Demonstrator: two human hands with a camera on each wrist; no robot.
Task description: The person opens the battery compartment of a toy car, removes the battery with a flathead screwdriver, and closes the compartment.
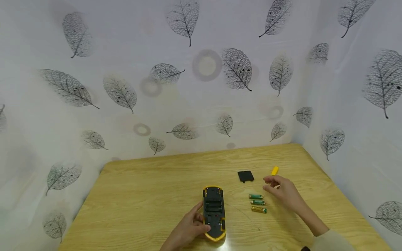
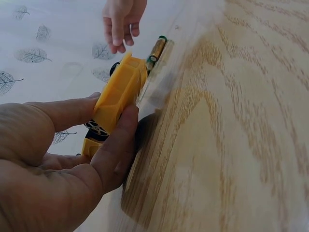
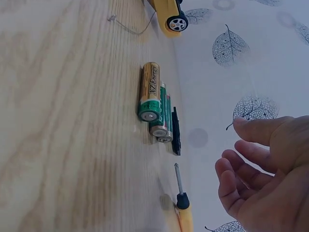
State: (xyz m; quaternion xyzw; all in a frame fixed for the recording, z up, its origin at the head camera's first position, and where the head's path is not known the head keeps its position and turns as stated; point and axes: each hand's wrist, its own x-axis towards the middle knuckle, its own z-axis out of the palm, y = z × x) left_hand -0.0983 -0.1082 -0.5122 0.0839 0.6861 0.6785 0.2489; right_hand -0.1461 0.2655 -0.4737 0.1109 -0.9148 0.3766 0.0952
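A yellow toy car [image 1: 214, 213] is turned underside up, its black base and uncovered battery compartment facing upward in the head view. My left hand [image 1: 190, 225] grips it along its left side, thumb over the edge; the left wrist view shows the fingers around the yellow body [image 2: 118, 94]. My right hand [image 1: 284, 191] is held above the table with loosely bent fingers and nothing between them. Close by it lies a screwdriver [image 3: 182, 200] with a yellow handle. Three batteries [image 1: 258, 202] lie in a row between the hands, one gold and green [image 3: 150, 91], the others mostly green.
A black battery cover [image 1: 245, 176] lies flat behind the batteries. From the car a thin wire [image 3: 136, 32] trails over the wooden table [image 1: 141, 195]. A white leaf-printed curtain [image 1: 201, 97] stands along the table's back and sides.
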